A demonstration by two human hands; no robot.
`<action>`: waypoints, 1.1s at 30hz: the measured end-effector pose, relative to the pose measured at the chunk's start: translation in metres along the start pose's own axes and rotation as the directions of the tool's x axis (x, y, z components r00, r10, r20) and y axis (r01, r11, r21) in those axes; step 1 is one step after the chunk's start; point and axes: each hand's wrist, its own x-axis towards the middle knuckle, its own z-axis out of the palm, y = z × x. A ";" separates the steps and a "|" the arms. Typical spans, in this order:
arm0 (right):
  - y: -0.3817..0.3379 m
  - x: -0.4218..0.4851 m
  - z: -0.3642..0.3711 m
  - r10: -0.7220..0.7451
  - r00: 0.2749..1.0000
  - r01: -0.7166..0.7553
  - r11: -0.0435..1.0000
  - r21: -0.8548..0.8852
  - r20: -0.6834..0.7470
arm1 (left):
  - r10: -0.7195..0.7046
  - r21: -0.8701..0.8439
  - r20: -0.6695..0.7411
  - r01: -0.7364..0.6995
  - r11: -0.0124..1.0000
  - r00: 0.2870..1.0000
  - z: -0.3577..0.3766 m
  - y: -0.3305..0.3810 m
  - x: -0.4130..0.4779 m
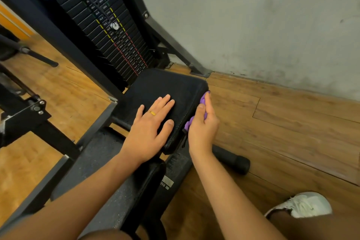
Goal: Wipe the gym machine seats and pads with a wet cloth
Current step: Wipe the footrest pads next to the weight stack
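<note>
Seat pad point(161, 87), black and squarish, sits in front of the weight stack point(109, 25), its right edge facing open wooden floor point(272, 122) that runs to the wall point(253, 25). The left hand point(150, 128) lies flat on the pad's top, fingers straight and spread, holding nothing. The right hand point(202, 128) holds a bunched purple cloth point(204, 98) against the pad's right side edge, fingers wrapped over it.
</note>
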 end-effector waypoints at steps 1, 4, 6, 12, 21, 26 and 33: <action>-0.004 0.008 0.000 0.013 1.000 -0.013 1.000 0.009 -0.006 | 0.001 -0.004 -0.002 -0.001 1.000 1.000 0.000 0.000 0.000; -0.010 0.031 -0.004 0.065 0.998 -0.064 0.996 0.054 -0.019 | 0.003 -0.020 0.004 -0.003 1.000 1.000 0.003 0.003 0.000; -0.007 0.026 0.000 0.068 0.998 -0.067 0.997 0.036 -0.018 | 0.004 -0.012 0.009 -0.004 1.000 1.000 0.002 0.001 -0.001; 0.004 -0.026 0.004 -0.014 1.000 0.014 1.000 -0.016 -0.004 | -0.007 -0.007 0.004 0.007 1.000 1.000 -0.002 -0.003 -0.001; 0.013 -0.013 -0.003 -0.152 0.988 0.149 0.971 -0.185 -0.005 | 0.016 -0.029 -0.011 -0.016 0.999 1.000 0.004 -0.001 0.000; 0.026 -0.048 0.000 -0.193 0.979 0.202 0.948 -0.247 0.061 | 0.016 -0.026 -0.020 -0.017 1.000 1.000 0.001 -0.005 0.001; 0.027 -0.046 -0.002 -0.119 0.993 0.119 0.981 -0.151 0.008 | 0.011 -0.017 -0.005 -0.011 1.000 1.000 0.004 -0.008 0.000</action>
